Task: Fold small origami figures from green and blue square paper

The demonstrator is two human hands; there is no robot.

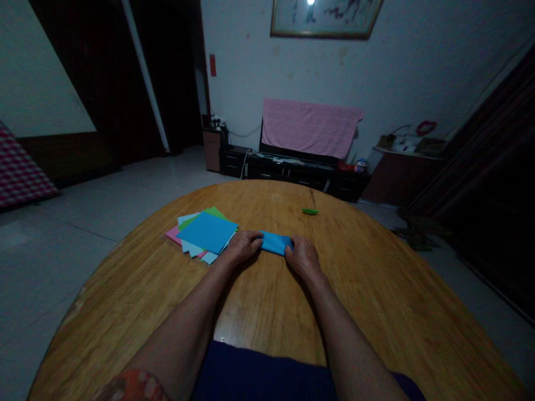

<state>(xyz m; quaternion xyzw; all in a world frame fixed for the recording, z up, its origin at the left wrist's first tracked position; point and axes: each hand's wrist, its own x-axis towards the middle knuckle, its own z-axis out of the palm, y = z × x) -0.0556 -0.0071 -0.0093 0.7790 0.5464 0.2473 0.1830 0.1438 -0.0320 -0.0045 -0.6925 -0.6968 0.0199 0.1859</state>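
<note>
A blue sheet of paper [275, 243], folded into a narrow strip, lies on or just above the round wooden table [267, 312] between my hands. My left hand [246, 245] grips its left end, thumb on the near side. At the right end my right hand [304, 257] pinches the paper between thumb and fingers. Close by my left hand is a fanned stack of coloured paper [209, 231], a blue sheet on top, with green, pink and pale blue corners showing beneath. A small green folded piece [310, 211] rests farther back, right of the strip.
Beyond the table stands a low black cabinet [288, 170] with a pink towel [309, 128] draped over a screen on it. A side cabinet [407, 172] holding small items is at the right. A checked cloth [23, 167] hangs at the far left.
</note>
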